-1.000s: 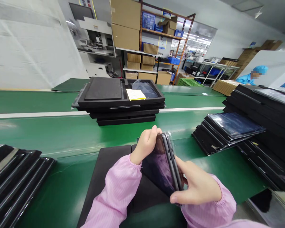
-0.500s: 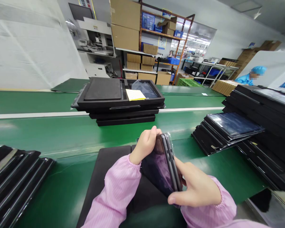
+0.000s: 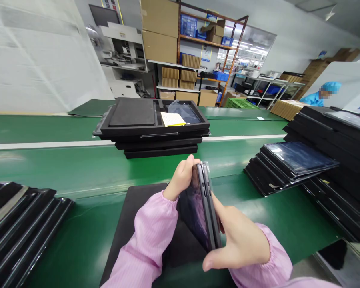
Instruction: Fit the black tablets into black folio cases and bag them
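Note:
Two dark tablets [image 3: 198, 208] stand tilted on edge, face to face or back to back, with their thin grey sides towards me. A reflective dark screen faces left, and a bit of clear film shows at the upper corner. My left hand [image 3: 182, 176] is closed round their far upper edge. At the near right side, my right hand [image 3: 237, 236] supports them, its fingers partly hidden behind and the thumb at the lower corner. Below them lies a flat black foam tray [image 3: 132, 224] on the green belt.
Ahead stands a stack of black foam trays [image 3: 156, 130] with a yellow-edged paper [image 3: 172, 119] on top. Tablets in film [image 3: 300, 156] lie on a pile at right, beside taller black stacks [image 3: 333, 132]. More black trays [image 3: 21, 224] lie left. A person in blue [image 3: 318, 96] is far right.
Both hands and the tablets have shifted slightly left and towards upright. My right thumb has moved down from the tablets' face to near their lower corner.

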A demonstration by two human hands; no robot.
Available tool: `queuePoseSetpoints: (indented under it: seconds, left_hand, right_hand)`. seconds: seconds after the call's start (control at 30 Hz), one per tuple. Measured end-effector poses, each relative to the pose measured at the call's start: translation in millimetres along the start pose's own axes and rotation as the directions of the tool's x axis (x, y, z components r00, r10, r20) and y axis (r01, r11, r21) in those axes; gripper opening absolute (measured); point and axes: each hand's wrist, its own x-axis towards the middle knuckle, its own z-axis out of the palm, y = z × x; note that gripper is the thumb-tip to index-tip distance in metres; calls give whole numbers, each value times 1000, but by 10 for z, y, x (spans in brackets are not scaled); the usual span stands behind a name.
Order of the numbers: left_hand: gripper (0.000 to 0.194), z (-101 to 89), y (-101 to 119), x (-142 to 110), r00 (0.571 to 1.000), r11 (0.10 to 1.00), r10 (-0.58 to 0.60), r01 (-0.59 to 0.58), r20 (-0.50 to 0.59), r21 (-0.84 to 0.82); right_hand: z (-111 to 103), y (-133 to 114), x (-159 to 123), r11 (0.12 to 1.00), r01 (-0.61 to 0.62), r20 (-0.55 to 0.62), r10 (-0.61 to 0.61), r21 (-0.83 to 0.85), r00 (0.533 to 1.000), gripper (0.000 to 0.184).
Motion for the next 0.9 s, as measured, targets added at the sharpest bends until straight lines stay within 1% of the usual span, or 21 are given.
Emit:
queuePoseSetpoints:
  seconds: [0.27, 0.43, 0.53, 0.67, 0.9]
  left_hand:
    - [67, 6, 40, -25, 999, 1000, -9, 10, 35, -26]
    - [67, 3, 66, -37, 998, 999, -2, 5, 61, -52]
    - [68, -4, 66, -42, 997, 998, 0, 5, 77, -69]
    - [69, -11, 64, -45, 995, 997, 7, 0, 96, -75]
    - [70, -6, 75, -54, 992, 998, 10, -4, 123, -57]
  right_hand:
    - [11, -21, -28, 1000, 10, 2, -10, -17, 1000, 132]
    - [51, 10, -45, 998, 60, 11, -61, 5, 998, 132]
    - [65, 21, -57, 997, 68, 37, -67, -20, 997, 126]
    - [61, -18, -78, 996, 43, 70, -37, -82, 997, 115]
    - [46, -65, -97, 996, 12, 87, -4, -93, 996, 109]
